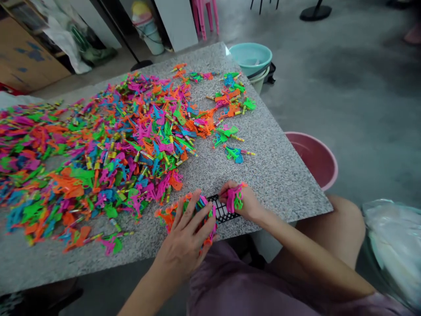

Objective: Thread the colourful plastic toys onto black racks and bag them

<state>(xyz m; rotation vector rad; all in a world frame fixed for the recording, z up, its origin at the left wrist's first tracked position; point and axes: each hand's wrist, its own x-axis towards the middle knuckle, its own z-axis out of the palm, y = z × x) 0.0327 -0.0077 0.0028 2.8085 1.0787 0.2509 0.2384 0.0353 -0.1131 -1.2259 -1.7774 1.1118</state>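
Note:
My left hand [182, 239] lies with its fingers stretched over a packed row of small bright plastic pieces [167, 215], in orange, green, blue and pink. My right hand [250, 205] is closed, with pink and green plastic pieces [234, 198] at its fingers; they look like little toy pistols. Between the hands, a black grid rack [221, 211] lies at the table's near edge. The row under my left hand adjoins the rack, and my palm hides part of it. My right fingertips are over the rack, and I cannot make out whether they touch it.
A large heap of similar pieces [131, 145] with patterned sticks covers the left of the speckled stone table [263, 162]. Loose pieces [234, 153] lie farther right. Beyond the right edge stand a blue basin [251, 55] and a pink tub [315, 160]. A plastic-lined container [394, 237] stands at my right.

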